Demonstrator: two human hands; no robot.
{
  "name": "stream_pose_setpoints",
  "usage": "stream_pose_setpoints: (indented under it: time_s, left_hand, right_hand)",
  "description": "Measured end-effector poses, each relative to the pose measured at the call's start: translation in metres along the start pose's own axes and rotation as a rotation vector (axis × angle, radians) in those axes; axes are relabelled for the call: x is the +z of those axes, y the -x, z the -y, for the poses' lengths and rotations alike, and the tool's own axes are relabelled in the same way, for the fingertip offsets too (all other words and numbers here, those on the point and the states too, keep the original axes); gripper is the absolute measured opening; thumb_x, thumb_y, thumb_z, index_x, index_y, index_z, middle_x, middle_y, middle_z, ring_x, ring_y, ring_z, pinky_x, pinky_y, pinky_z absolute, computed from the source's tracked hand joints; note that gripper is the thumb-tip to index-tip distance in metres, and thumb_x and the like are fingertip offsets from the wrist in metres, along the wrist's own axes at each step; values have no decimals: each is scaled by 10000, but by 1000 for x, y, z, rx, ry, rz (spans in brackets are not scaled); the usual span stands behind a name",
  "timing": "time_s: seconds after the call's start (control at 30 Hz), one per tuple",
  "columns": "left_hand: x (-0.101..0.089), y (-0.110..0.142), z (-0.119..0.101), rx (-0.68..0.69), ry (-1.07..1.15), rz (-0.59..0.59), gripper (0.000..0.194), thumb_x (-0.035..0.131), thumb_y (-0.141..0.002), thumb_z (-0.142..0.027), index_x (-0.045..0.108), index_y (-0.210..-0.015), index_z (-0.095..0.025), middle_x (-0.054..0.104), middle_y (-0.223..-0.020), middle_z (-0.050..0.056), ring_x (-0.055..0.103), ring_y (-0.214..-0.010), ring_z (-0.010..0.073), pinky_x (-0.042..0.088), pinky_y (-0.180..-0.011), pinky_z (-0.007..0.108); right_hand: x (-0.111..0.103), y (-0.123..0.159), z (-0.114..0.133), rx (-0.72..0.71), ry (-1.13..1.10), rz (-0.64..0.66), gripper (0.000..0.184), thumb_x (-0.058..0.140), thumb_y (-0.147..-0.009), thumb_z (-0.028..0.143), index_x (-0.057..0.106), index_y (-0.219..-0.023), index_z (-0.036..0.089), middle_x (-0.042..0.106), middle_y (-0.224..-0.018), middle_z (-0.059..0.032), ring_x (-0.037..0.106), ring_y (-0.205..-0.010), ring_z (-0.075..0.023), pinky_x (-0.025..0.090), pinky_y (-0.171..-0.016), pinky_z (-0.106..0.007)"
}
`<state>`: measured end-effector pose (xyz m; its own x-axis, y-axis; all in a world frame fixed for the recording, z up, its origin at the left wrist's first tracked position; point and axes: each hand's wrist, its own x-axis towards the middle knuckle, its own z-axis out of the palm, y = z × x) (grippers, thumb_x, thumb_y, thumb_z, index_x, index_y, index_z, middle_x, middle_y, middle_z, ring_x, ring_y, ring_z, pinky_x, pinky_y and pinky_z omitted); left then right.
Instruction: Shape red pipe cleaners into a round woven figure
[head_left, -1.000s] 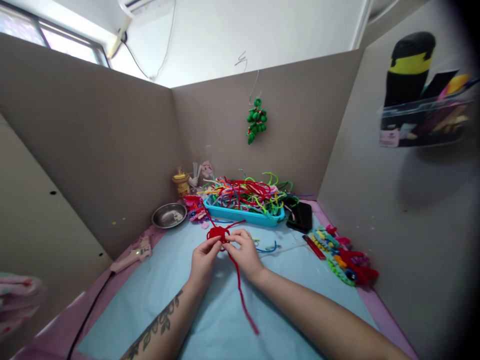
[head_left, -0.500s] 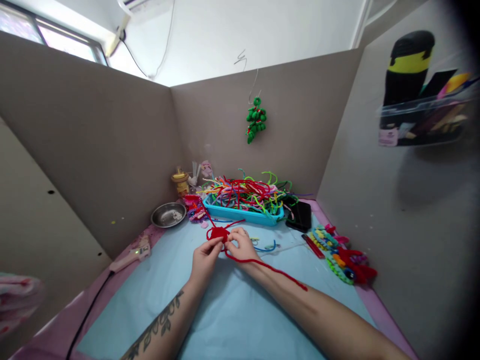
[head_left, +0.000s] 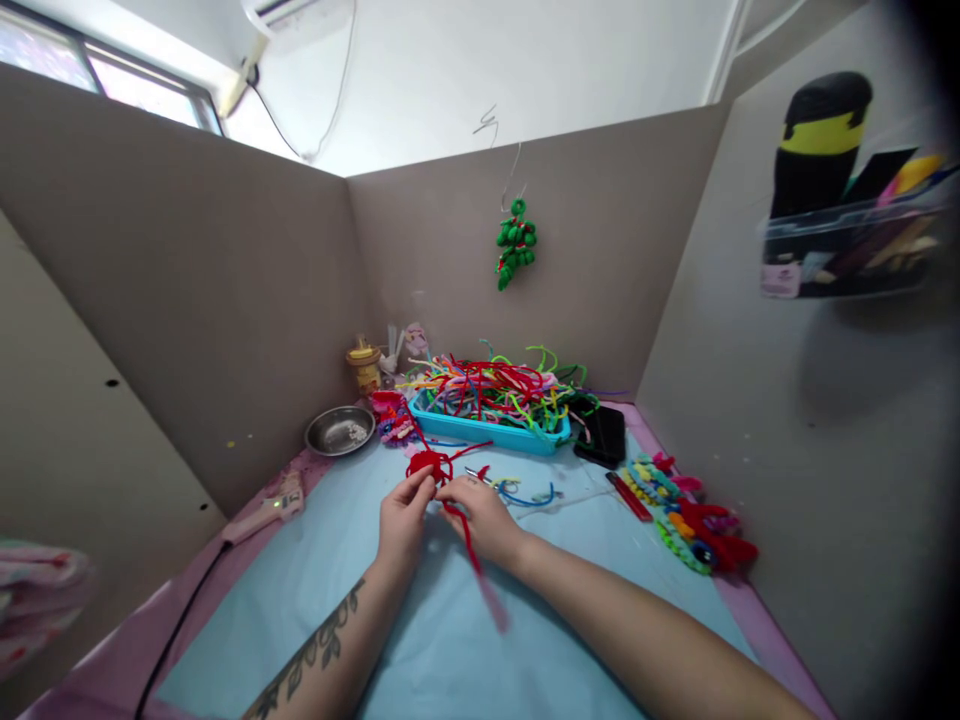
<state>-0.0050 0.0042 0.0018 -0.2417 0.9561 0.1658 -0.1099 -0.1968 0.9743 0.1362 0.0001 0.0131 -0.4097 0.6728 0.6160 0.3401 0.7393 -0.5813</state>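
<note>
My left hand pinches a small red pipe-cleaner knot just above its fingertips. My right hand is closed on the same red pipe cleaner, whose long loose tail hangs down and toward me, blurred at its end. Both hands meet over the light blue mat, a little in front of the blue tray heaped with coloured pipe cleaners.
A metal bowl and a glue gun lie at the left. A black phone, a red stick and finished colourful pieces lie at the right. Grey partition walls enclose the desk; a green ornament hangs on the back wall.
The loose red tail swung from lying across my right forearm back down toward me. My right hand shifted slightly lower; the left hand kept its pinch on the knot.
</note>
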Motion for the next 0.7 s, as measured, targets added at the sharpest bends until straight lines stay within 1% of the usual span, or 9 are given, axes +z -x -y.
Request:
stream_pose_setpoints:
  time_s: [0.07,0.13,0.27,0.33,0.43,0.5,0.6,0.7]
  left_hand:
    - [1,1,0,1,-3,4,368,686,-661,-346,681,-969,-145,704,-925,82,624,-871,210,461,-809,315]
    - [1,1,0,5,3,0,355,690,-654,-340,686,-953,-149,703,-936,82,621,-887,213,456,-824,318]
    - [0,1,0,12,19,-11,353,690,-653,-335,686,-954,-151,700,-950,87,621,-904,220,451,-844,334]
    - [0,0,0,17,18,-12,354,687,-655,-336,685,-957,-150,698,-959,88,619,-919,226,447,-857,343]
    - [0,0,0,20,2,-21,349,686,-658,-331,684,-960,-156,695,-974,84,614,-943,229,440,-874,346]
    - [-1,0,-1,26,-14,-29,345,683,-664,-326,683,-966,-160,694,-983,81,611,-955,228,436,-882,344]
    - [0,2,-4,39,-39,-31,342,678,-670,-322,682,-971,-158,694,-983,82,613,-956,231,439,-883,346]
    - [2,4,-7,37,-50,-16,330,681,-664,-321,690,-951,-158,699,-969,81,621,-936,231,448,-870,346]
  right_hand:
    - [1,1,-1,-4,-4,-23,178,535,-798,141,616,-929,229,646,-887,-31,566,-867,-168,432,-813,-315]
    - [3,1,-2,23,-32,-62,180,528,-792,124,620,-910,224,636,-909,-40,568,-877,-167,438,-817,-315]
    - [5,2,0,129,-103,-110,140,534,-776,132,620,-854,210,634,-947,-61,585,-895,-181,455,-806,-325]
    - [7,2,2,179,-145,-134,109,542,-775,151,615,-832,209,646,-955,-59,594,-917,-191,451,-828,-344]
    - [10,2,4,216,-178,-206,84,557,-761,159,618,-794,205,630,-1028,-69,577,-979,-196,430,-876,-358]
    - [12,2,5,267,-206,-233,67,571,-747,163,621,-773,198,627,-1037,-77,577,-978,-198,436,-870,-352]
    - [16,2,6,362,-305,-224,52,573,-738,177,620,-757,189,648,-1014,-79,602,-934,-201,465,-828,-343]
    - [19,2,7,394,-376,-210,46,563,-732,186,609,-733,190,648,-1043,-76,622,-864,-194,491,-769,-331]
